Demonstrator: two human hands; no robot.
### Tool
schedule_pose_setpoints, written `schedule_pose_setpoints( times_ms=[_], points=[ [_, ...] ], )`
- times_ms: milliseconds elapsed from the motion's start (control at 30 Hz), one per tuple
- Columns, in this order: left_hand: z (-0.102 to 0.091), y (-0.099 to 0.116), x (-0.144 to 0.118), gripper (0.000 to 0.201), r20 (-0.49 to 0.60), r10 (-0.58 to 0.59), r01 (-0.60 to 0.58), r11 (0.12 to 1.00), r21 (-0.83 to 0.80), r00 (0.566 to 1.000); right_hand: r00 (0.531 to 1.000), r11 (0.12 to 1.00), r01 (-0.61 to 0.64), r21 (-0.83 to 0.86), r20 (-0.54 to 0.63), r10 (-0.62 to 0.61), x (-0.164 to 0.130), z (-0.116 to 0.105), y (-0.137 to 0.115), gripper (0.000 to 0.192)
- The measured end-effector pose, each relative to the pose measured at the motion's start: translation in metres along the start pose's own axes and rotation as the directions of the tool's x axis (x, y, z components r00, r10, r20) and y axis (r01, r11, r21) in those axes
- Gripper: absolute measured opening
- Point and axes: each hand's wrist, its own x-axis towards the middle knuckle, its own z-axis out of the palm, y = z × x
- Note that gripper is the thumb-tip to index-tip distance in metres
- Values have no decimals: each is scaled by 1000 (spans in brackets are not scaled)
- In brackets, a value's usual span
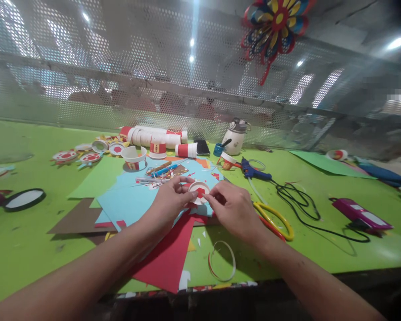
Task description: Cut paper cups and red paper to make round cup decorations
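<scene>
My left hand (173, 196) is closed on a cut-down paper cup bottom (194, 186), a shallow white round with a low rim. A red paper cutout (200, 192) lies inside it, under my left thumb. My right hand (230, 203) is pinched at the cup bottom's right edge; what its fingertips hold, if anything, is too small to make out. Below both hands are blue paper sheets (120, 191) and a red sheet (169, 254). A cut paper ring (234, 261) lies near the table's front edge.
Behind my hands are pens (153, 180), paper cups (186, 150), a phone (201, 147) and a bottle (234, 138). A blue glue gun (254, 170), yellow-handled scissors (282, 218) and a corded purple device (362, 214) lie right. Finished-looking cup-bottom turtles (65, 156) are at left.
</scene>
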Motion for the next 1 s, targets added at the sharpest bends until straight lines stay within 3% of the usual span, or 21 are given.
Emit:
schedule_pose_setpoints(
  times_ms=[233, 433, 533, 733, 833, 1000],
  points=[
    [-1, 2, -1, 33, 6, -36, 36, 999, 29, 999, 998, 983, -29, 179, -48, 38, 2, -9, 14, 3],
    [-1, 2, -1, 32, 21, -54, 53, 998, 32, 998, 999, 982, 33, 183, -9, -32, -1, -9, 14, 9],
    [-1, 2, -2, 32, 25, -54, 54, 998, 25, 998, 998, 964, -63, 257, 6, 64, -2, -3, 13, 9],
    [-3, 1, -1, 31, 74, -51, 52, 999, -11, 996, 917, 800, -398, 449, 199, 345, -1, 5, 12, 34],
    [-3, 3, -2, 28, 113, -47, 50, 998, -26, 993, 871, 713, -491, 500, 301, 389, 1, 3, 9, 45],
    [-4, 6, -4, 24, 160, -40, 50, 997, -54, 986, 832, 562, -553, 615, 369, 415, 2, -2, 4, 54]
  ],
)
